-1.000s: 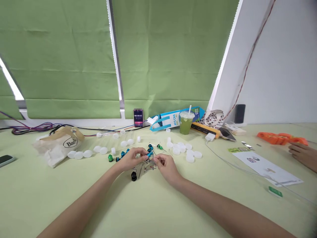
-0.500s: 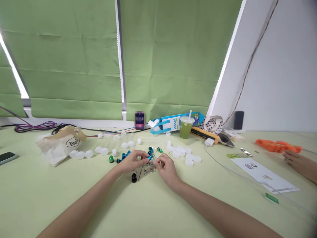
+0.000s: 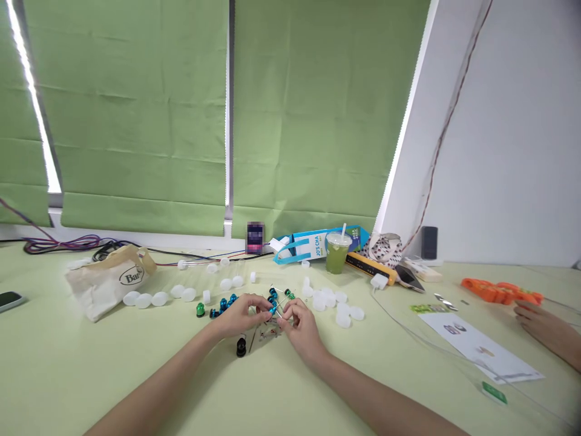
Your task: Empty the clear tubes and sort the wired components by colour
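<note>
1. The left hand point(image 3: 239, 315) and right hand point(image 3: 302, 324) both pinched a tiny blue light point(image 3: 273, 309) just above the table point(image 3: 290, 387);
2. It looked very light and easy to bend or drop; best held gently by its hard top.

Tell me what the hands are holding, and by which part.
A small blue LED: the left hand pinches near its blue head, the right hand its thin wire legs.

Pinched between left hand point(image 3: 238, 315) and right hand point(image 3: 300, 324): blue-tipped piece point(image 3: 273, 309), too small to identify. Box point(image 3: 255, 237) beyond them: blurred. Phone point(image 3: 9, 300) far left, co-worker's hand point(image 3: 544, 324) far right: edge-cut.
</note>
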Demonstrator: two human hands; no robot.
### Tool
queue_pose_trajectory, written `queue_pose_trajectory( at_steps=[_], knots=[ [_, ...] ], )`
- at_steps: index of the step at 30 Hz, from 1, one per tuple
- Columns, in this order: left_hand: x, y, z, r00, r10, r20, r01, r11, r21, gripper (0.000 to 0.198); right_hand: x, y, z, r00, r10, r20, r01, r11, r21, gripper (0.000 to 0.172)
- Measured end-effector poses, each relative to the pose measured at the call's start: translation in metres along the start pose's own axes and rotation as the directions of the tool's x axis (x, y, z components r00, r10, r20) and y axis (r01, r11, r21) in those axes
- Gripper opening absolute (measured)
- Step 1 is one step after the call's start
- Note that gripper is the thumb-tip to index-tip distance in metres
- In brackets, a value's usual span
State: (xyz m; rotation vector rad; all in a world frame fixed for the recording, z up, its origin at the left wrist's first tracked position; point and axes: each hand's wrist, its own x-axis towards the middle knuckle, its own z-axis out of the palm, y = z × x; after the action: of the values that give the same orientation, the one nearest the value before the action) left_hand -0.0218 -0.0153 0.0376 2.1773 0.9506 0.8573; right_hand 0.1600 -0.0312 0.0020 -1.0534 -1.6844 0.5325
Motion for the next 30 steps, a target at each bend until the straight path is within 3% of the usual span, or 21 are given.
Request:
queue_pose_trajectory(
  at_steps=[21,30],
  knots=[
    [-0.0020,0.0051,-0.0026,1.000,-0.011,-0.027,0.011,1.000,-0.024,0.029,0.0028,0.0017,0.0000,0.997,0.054,0.047,-0.062,0.982,0.179,0.018],
    [-0.0007,0.0039,-0.0009,0.999,0.007,-0.045,-0.008,1.000,-0.022,0.029,0.0015,0.0020,0.0023,0.980,0.188,0.071,-0.199,0.953,0.229,0.023]
  ],
)
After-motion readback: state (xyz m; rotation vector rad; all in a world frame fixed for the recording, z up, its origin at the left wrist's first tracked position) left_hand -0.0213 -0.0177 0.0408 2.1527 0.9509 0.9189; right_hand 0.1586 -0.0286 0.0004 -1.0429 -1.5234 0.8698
